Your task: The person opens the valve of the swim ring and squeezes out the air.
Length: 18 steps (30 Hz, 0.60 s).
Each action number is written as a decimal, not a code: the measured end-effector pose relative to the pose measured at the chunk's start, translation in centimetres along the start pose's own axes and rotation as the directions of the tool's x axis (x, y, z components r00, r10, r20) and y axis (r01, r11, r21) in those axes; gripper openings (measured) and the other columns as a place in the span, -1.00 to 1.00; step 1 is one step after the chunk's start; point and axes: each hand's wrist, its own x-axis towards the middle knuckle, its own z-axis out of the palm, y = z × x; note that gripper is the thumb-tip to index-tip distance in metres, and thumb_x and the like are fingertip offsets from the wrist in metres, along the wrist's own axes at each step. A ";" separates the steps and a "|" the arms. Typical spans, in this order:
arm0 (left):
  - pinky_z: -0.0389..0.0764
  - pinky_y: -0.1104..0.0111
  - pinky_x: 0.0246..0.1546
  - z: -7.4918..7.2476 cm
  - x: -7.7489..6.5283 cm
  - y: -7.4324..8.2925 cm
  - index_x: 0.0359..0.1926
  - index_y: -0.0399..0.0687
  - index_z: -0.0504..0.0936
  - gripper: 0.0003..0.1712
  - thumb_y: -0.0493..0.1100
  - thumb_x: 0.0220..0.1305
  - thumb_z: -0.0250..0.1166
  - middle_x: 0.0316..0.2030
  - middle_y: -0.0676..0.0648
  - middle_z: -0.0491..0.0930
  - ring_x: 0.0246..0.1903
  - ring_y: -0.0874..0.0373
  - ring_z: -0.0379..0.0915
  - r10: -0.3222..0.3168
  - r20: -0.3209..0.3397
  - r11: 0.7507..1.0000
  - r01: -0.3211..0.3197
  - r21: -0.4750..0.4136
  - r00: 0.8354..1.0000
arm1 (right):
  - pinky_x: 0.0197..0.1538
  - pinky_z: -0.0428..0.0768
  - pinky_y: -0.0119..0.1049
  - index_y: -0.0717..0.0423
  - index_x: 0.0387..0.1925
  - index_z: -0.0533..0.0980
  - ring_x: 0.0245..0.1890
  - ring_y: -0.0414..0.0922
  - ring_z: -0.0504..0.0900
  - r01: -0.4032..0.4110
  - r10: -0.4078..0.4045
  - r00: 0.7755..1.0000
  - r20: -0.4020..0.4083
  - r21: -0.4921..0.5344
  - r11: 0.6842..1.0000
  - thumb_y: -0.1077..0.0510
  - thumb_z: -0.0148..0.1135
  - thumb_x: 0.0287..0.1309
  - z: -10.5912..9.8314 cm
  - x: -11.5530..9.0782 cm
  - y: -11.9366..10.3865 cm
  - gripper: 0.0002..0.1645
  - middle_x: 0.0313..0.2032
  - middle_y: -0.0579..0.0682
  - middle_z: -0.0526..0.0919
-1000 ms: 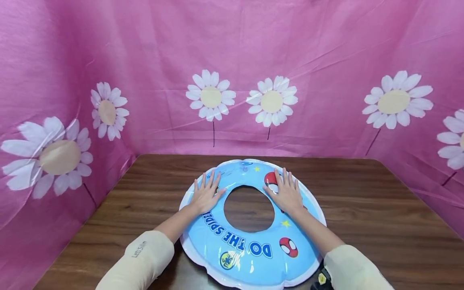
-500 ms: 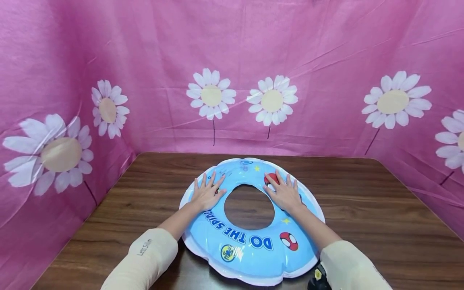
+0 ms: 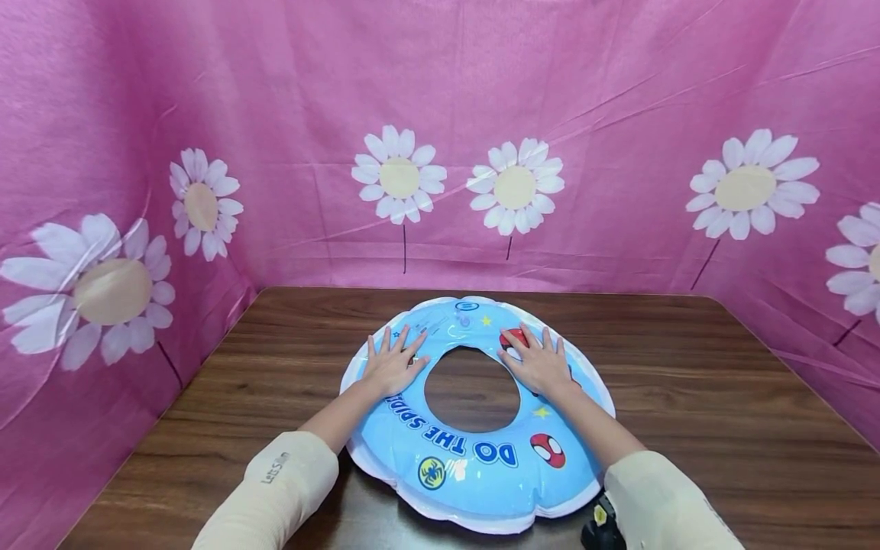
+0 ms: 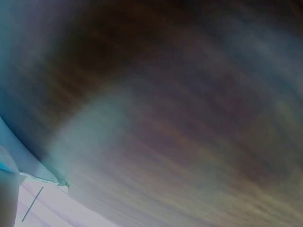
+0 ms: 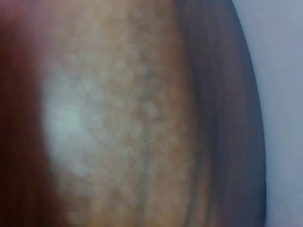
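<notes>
A light-blue inflatable swim ring (image 3: 474, 489) with a white edge lies on the wooden table. It carries dark-blue lettering, red mask prints and yellow stars. My left hand (image 3: 392, 373) rests flat on its left side, fingers straight and spread. On the ring's right side lies my right hand (image 3: 541, 367), also with spread fingers, partly covering a red print. The table shows through the central hole. A sliver of ring (image 4: 23, 156) appears at the lower left of the left wrist view. The right wrist view is mostly blurred, with neither hand's fingers clearly readable.
The brown table (image 3: 729, 397) extends to both sides of the ring. A pink cloth (image 3: 454, 69) with white daisies hangs around the back and sides. Beside my right sleeve, near the front, sits a small black object (image 3: 602, 527) with a yellow mark.
The ring's near edge sits slightly higher in the head view. My right fingers have spread and shifted a little leftward on the ring. The left hand has barely moved.
</notes>
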 end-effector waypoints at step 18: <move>-0.40 -0.18 0.17 -0.8 0.4 -0.6 0.41 0.22 0.06 -0.33 0.27 0.35 -0.20 0.39 -0.13 -0.09 0.33 -0.24 -0.39 0.034 0.029 0.994 -0.031 -0.105 0.999 | 0.20 -0.30 0.28 -0.13 0.35 0.18 0.29 0.38 -0.19 -0.010 0.010 1.000 -0.009 0.016 1.000 -0.35 -0.16 0.20 -0.3 0.1 -0.2 -0.24 0.35 0.20 0.04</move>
